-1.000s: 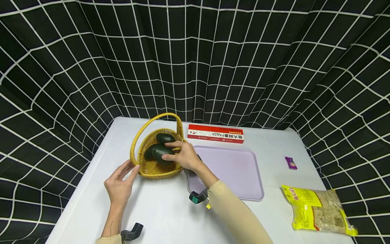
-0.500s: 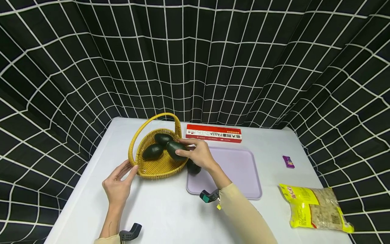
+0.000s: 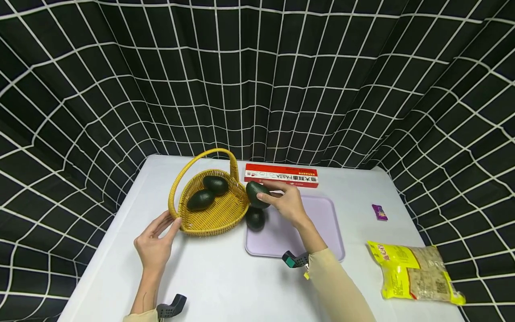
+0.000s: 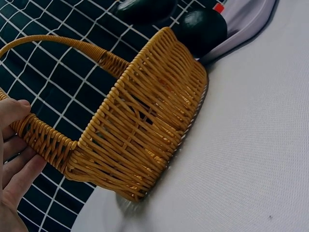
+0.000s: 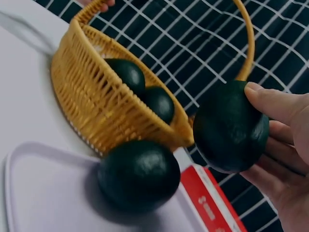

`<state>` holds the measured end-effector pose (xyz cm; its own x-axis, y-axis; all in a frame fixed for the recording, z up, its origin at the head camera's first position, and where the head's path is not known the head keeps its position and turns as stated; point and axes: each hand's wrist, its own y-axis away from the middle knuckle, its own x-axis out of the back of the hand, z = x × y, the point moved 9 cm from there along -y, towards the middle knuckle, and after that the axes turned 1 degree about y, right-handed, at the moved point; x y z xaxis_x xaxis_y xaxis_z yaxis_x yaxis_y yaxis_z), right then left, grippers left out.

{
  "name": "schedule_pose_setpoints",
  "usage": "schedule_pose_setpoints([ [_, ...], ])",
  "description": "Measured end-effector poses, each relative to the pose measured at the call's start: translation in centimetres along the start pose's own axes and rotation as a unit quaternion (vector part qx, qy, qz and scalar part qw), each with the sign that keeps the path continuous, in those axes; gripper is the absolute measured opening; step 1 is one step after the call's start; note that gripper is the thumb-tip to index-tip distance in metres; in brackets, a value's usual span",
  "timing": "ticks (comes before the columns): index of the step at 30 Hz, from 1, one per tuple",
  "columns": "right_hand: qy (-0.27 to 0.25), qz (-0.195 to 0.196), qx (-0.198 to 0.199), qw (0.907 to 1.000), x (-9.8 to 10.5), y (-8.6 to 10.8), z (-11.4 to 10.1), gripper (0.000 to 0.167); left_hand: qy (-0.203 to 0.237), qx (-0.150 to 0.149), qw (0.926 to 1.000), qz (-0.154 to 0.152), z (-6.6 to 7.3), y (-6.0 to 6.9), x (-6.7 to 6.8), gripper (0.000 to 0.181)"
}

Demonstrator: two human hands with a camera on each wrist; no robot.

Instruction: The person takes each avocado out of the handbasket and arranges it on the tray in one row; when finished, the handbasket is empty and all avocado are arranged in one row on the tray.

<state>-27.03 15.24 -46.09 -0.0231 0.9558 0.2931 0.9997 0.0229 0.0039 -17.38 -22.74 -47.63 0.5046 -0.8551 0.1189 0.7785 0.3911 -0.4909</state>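
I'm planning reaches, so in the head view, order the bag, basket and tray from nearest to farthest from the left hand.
1. Basket: gripped by the left hand.
2. Tray: just right of the basket.
3. Bag: far right, past the tray.

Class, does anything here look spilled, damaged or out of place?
Nothing stands out: two dark fruits sit in the basket, a third fruit lies on the tray, and the right hand holds a fourth fruit.

There is a white table (image 3: 217, 277). Black cloth (image 3: 261, 89) with white lines that make squares hangs behind the table and along its left and right sides. The cloth has wavy folds. The table top looks bright, with soft shadows.
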Motion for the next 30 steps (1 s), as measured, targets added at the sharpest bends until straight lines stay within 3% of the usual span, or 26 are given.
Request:
schedule_pose_setpoints([
  [7,-0.012,0.034,-0.026,0.9990,1.9,0.8,2.3,0.049,0.004,0.000,1.0000,0.004,0.0,0.0,0.1,0.038],
  [15,0.034,0.074,-0.057,0.9951,3.8,2.0,4.9,0.052,0.009,0.003,1.0000,0.001,-0.1,0.2,-0.1,0.038],
  [24,0.085,0.117,-0.098,0.9846,5.5,4.1,9.0,0.051,0.014,0.001,0.9999,-0.002,0.0,0.1,-0.2,0.038],
  [30,0.088,0.124,-0.092,0.9841,5.6,4.4,9.2,0.054,0.007,0.000,1.0000,0.003,0.1,0.1,-0.1,0.037],
])
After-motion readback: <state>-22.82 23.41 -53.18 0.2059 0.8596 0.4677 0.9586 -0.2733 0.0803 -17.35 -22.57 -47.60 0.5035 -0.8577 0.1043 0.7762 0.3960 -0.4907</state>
